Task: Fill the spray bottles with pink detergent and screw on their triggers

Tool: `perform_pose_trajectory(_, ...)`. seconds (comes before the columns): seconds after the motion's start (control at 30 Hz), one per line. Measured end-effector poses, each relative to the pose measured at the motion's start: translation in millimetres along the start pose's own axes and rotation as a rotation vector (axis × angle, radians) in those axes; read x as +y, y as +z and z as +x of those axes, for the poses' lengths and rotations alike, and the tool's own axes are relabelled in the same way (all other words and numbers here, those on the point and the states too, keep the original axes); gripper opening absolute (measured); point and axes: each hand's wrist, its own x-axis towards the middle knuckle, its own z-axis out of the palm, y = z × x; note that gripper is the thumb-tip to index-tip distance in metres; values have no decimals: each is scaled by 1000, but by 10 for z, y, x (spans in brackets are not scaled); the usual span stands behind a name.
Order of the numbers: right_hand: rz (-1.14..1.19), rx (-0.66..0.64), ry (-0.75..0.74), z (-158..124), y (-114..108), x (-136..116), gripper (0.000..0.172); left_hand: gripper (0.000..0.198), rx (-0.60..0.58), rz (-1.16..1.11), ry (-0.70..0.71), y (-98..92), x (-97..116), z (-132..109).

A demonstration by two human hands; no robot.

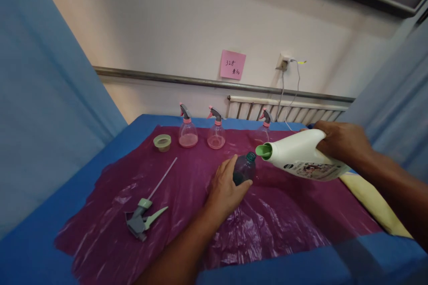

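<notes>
My left hand (227, 185) is wrapped round a dark, see-through spray bottle (245, 167) with no spray head on it, tilted to the right. In my right hand (341, 142) is the handle of a large white jug (301, 153) with a green spout, tipped on its side. The jug's mouth is right beside the bottle's neck; whether liquid is flowing I cannot tell. A grey and green trigger spray head (138, 218) with a long tube lies on the purple plastic sheet (110, 227), left of my left hand.
Behind stand three pink-topped spray bottles: one (188, 136) and another (216, 136) with pink liquid, the third (264, 130) partly behind the jug. A small green bowl (162, 142) sits at left, a yellow cloth (374, 200) at right. Blue curtains (43, 75) flank the blue-covered table.
</notes>
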Motion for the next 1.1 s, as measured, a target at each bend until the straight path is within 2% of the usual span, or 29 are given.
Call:
perform_pose_trajectory(0.47,-83,18,-44,44,-174,-11,35,85,-9,-14,21,-4,-2,-24)
perform_pose_trajectory(0.63,-123,57,-74,59,-213,-14,24,86,-7,-9,26,5,-1,-26)
perform_pose_trajectory(1.1,-124,114,-157,134,-343,-16,18,86,-21,-8,11,-4,29,-29)
